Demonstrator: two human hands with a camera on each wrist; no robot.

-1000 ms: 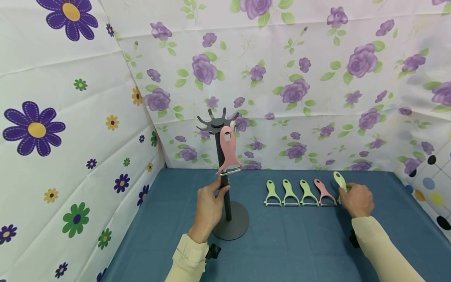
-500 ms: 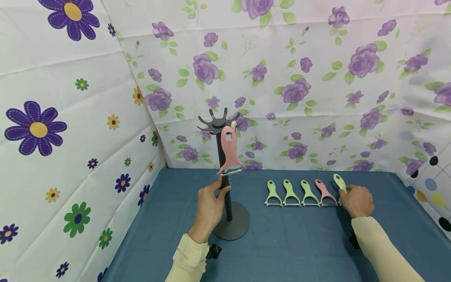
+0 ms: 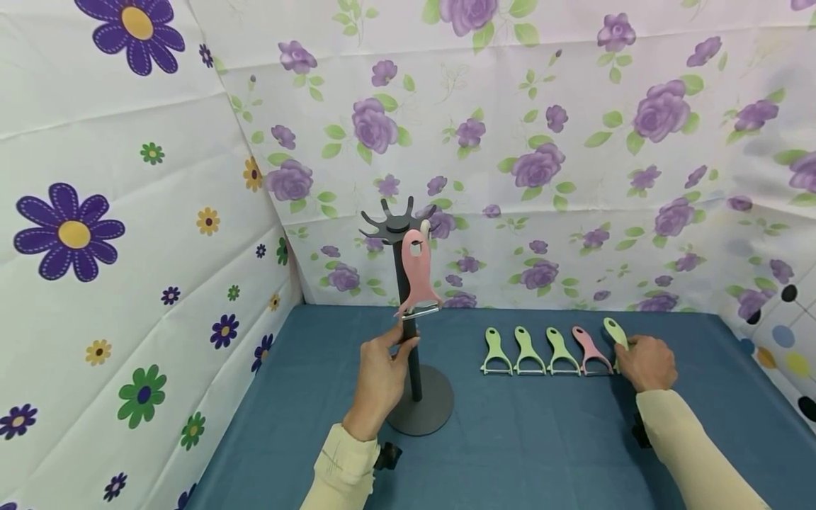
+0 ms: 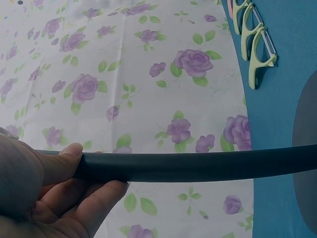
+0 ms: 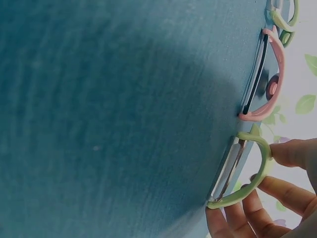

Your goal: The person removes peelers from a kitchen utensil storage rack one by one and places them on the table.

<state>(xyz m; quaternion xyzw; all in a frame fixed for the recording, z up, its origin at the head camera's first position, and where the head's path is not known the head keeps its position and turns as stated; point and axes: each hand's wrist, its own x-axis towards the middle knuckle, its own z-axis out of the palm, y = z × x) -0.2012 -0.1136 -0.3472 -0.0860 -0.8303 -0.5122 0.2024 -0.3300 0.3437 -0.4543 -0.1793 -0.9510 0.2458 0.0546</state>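
Left hand (image 3: 382, 368), grip pinched round black stand (image 3: 415, 375), hanging pink peeler (image 3: 418, 276) just above! Right hand (image 3: 647, 363), grip closed on rightmost green peeler (image 3: 615, 331), just beside lying pink peeler (image 3: 589, 347) on blue tabletop (image 3: 542, 446).

You lowered the green peeler (image 3: 615, 330) in your right hand (image 3: 647, 363) slightly over the last second; the top of its handle sank nearer to the level of the other handle tops, and it came a little closer to the pink peeler (image 3: 585, 343) lying beside it; your right hand edged leftward over the blue cloth (image 3: 529, 446); your head view swung a touch left, so the black stand (image 3: 415, 368), the other green peelers (image 3: 524, 343) and the flowered backdrop (image 3: 408, 92) sat slightly farther right in it.
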